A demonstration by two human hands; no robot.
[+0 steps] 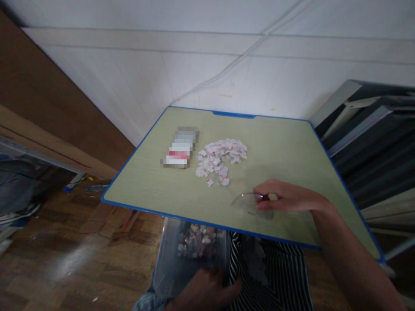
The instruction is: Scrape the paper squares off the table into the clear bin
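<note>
My right hand (279, 195) is closed in a pinch above the near right part of the table. Between its thumb and fingers is a see-through curved piece (244, 200) with a dark red part at the grip; its kind is unclear. Beyond it, to the left, a heap of torn white and pinkish paper scraps (215, 157) lies on the pale green tabletop (279, 147). Below the table's near edge, my left hand (207, 287) lies in shadow over the front of a clear plastic bin (171, 263). Its fingers are mostly hidden. More paper scraps (196, 242) show inside the bin.
A blurred-out flat item (180, 147) lies left of the heap. Blue edging (136, 205) runs round the table, which stands against a white wall (129, 77). Dark folded panels (372, 134) lean at the right. Striped cloth (285, 276) covers my lap beside the bin.
</note>
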